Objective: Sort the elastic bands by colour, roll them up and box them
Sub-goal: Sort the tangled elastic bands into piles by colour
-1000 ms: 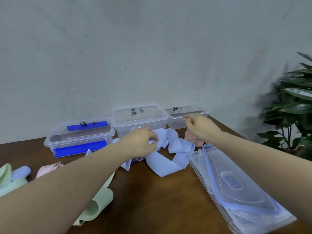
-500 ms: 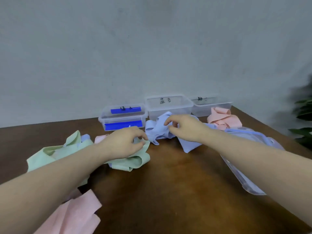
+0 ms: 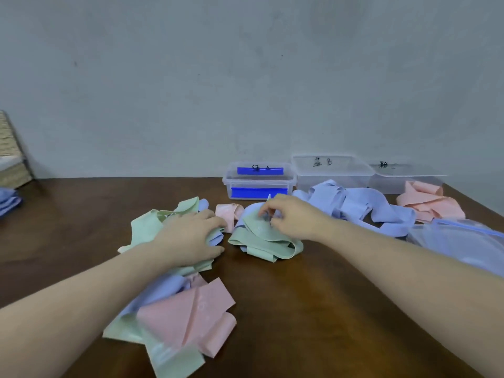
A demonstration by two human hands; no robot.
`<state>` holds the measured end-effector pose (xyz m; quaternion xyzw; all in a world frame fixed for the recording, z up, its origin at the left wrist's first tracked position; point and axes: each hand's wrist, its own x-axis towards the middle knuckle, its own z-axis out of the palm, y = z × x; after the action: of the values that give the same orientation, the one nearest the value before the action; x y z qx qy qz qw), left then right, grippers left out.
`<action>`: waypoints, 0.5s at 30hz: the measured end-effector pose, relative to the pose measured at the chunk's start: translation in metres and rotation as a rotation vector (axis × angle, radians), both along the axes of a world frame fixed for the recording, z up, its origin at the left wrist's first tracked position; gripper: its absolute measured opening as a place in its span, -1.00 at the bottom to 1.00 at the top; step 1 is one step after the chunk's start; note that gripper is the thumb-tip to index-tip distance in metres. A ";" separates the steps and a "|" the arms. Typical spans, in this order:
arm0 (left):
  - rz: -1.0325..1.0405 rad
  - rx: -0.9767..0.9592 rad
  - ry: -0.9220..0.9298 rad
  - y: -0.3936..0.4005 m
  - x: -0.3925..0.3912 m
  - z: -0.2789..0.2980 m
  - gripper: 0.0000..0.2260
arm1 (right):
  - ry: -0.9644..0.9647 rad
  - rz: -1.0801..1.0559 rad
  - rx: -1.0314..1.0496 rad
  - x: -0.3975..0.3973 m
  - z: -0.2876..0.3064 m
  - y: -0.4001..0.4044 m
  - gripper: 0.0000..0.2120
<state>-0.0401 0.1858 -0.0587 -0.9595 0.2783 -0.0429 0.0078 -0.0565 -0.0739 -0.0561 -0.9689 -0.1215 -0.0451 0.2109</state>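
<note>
Three clear boxes [image 3: 334, 170] at back: no bands visible inside. Right hand [image 3: 293, 215] pinches green band [image 3: 268, 241]; left hand [image 3: 191, 236] grip flat, relaxed on heap [image 3: 148, 227].

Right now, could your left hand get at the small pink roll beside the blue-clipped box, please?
Probably yes. The left hand rests on the green pile, with the pink roll lying just beyond its fingertips, uncovered. The right hand is off to the side, on the green band.
</note>
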 end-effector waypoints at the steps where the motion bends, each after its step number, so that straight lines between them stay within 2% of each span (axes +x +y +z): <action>1: -0.004 -0.014 -0.035 -0.001 0.000 0.000 -0.60 | -0.014 -0.024 0.011 0.005 -0.003 -0.003 -0.66; 6: -0.080 -0.095 -0.136 -0.013 0.004 -0.001 -0.57 | 0.026 -0.188 0.014 0.023 -0.010 -0.018 -0.74; 10: -0.095 -0.165 -0.066 -0.034 0.014 0.003 -0.59 | 0.080 -0.223 0.033 0.030 -0.016 -0.018 -0.80; 13: -0.050 -0.145 -0.029 -0.043 0.022 0.002 -0.73 | -0.021 -0.203 0.019 0.041 -0.024 -0.015 -0.84; 15: -0.018 -0.137 -0.003 -0.047 0.029 -0.003 -0.74 | -0.090 -0.171 0.041 0.049 -0.026 -0.012 -0.74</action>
<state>-0.0110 0.1388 -0.0613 -0.9552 0.2832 -0.0635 -0.0576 -0.0076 -0.0859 -0.0820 -0.9682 -0.0465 -0.1087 0.2206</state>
